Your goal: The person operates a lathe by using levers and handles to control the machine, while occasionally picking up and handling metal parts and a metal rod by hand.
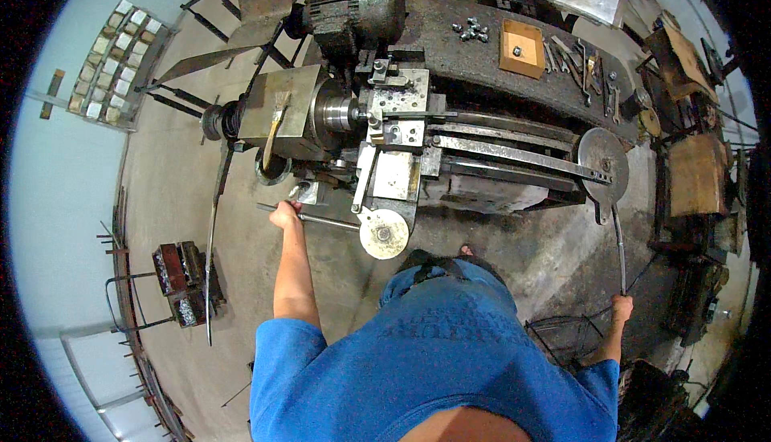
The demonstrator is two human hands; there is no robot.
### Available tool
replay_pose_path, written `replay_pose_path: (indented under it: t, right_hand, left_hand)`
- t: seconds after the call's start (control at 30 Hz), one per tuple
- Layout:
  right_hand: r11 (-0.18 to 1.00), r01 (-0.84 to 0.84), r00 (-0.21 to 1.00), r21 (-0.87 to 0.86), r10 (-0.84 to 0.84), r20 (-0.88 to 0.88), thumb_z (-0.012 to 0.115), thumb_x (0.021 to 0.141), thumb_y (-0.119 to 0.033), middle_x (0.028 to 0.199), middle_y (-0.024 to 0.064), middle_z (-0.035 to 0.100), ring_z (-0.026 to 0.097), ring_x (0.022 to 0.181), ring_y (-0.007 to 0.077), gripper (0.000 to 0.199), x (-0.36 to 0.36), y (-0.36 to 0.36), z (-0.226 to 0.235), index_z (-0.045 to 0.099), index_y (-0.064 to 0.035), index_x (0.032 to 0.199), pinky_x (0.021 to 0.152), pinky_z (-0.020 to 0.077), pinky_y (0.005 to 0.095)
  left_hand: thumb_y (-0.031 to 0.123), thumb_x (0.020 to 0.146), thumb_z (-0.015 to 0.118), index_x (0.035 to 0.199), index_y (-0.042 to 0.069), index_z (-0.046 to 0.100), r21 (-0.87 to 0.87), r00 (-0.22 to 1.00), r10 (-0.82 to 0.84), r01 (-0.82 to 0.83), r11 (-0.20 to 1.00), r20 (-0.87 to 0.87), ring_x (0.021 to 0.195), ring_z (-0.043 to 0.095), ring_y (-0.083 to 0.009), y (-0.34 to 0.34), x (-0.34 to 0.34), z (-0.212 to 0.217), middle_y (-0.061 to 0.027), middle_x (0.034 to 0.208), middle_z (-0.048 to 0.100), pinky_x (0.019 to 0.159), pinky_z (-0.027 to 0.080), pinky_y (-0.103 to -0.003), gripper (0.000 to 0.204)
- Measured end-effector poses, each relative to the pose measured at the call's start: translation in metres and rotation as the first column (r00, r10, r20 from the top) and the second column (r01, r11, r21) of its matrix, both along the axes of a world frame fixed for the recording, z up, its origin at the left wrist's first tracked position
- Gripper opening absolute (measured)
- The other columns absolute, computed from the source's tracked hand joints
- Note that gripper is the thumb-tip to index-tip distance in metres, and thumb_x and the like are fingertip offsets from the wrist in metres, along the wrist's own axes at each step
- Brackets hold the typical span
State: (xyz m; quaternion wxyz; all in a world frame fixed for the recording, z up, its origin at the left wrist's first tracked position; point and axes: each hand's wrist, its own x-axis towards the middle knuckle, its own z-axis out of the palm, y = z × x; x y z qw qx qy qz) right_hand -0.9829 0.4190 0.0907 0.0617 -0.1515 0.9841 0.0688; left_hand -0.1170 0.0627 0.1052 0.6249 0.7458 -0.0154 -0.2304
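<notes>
My left hand is closed around a metal lever rod, which runs to a round pale disc at the front of a lathe-like machine. Far to the right, my right hand grips the end of a second long lever. That lever hangs from a grey round plate, joined by a flat steel bar to the slide. Between them sit the tool block and the shiny chuck. Whether a workpiece sits in the chuck, I cannot tell.
A brush lies on the headstock cover, with an electric motor behind it. On the bench stand a cardboard box, several wrenches and a pile of small metal parts. Metal bins are on the floor at left.
</notes>
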Motion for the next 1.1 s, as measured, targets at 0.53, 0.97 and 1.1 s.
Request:
replay_pose_path:
  t: [0.53, 0.97, 1.1]
  right_hand:
    - [0.99, 0.122, 0.99, 0.075, -0.127, 0.056, 0.054, 0.066, -0.025, 0.102, 0.0188, 0.058, 0.056, 0.097, 0.0332, 0.038, 0.031, -0.014, 0.022, 0.058, -0.0049, 0.098, 0.082, 0.0445, 0.0405]
    - [0.998, -0.053, 0.998, -0.018, 0.052, -0.027, 0.054, 0.067, -0.026, 0.103, 0.0172, 0.058, 0.056, 0.097, 0.0334, 0.038, -0.04, 0.047, -0.079, 0.057, -0.0053, 0.098, 0.082, 0.044, 0.0404]
    - [0.994, -0.068, 0.997, -0.082, 0.065, -0.038, 0.054, 0.066, -0.027, 0.104, 0.0182, 0.058, 0.055, 0.098, 0.0346, 0.041, -0.06, 0.071, -0.082, 0.056, -0.0045, 0.101, 0.083, 0.0433, 0.041]
  left_hand:
    - [-0.007, 0.072, 0.042, 0.075, -0.007, 0.046, -0.056, 1.0, 0.016, -0.016, 0.998, -0.002, 0.039, 0.051, -0.0186, 0.0, 0.006, -0.011, -0.0139, 0.057, 0.053, 0.035, 0.044, -0.028, 0.005]
    - [-0.006, 0.073, 0.043, 0.075, -0.008, 0.047, -0.002, 1.0, 0.023, -0.023, 1.0, 0.01, 0.039, 0.05, -0.0182, 0.0, -0.002, 0.003, -0.0121, 0.055, 0.052, 0.036, 0.044, -0.029, 0.004]
    - [-0.007, 0.072, 0.044, 0.079, -0.007, 0.045, 0.016, 1.0, 0.009, -0.008, 1.0, -0.011, 0.039, 0.051, -0.0181, -0.007, -0.002, -0.01, -0.0122, 0.056, 0.052, 0.036, 0.044, -0.028, 0.007]
